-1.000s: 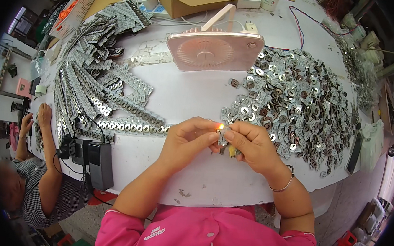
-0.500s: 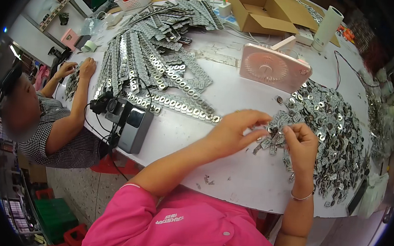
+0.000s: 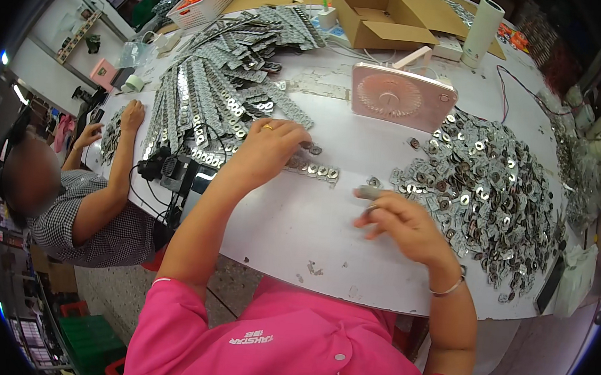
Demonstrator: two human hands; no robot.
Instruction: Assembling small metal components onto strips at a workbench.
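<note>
- My left hand (image 3: 264,154), at frame centre, presses curled fingers on a strip (image 3: 309,167) of metal parts on the worktop (image 3: 326,224).
- My right hand (image 3: 399,222), centre-right, loosely open, pinches a small part (image 3: 368,191) beside the parts heap (image 3: 488,194).

On the desk (image 3: 298,222), strips (image 3: 209,97) fan toward the left edge, loose parts (image 3: 488,194) heap right, a fan (image 3: 403,97) behind.

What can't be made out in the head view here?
- Left hand: fingertips cover the end of the strip of metal parts; grip unclear.
- Right hand: a small grey piece at its fingertips, too blurred to identify.
- Pile of metal parts: single pieces too small.
- Co-worker's hand: what it touches is too small.
</note>
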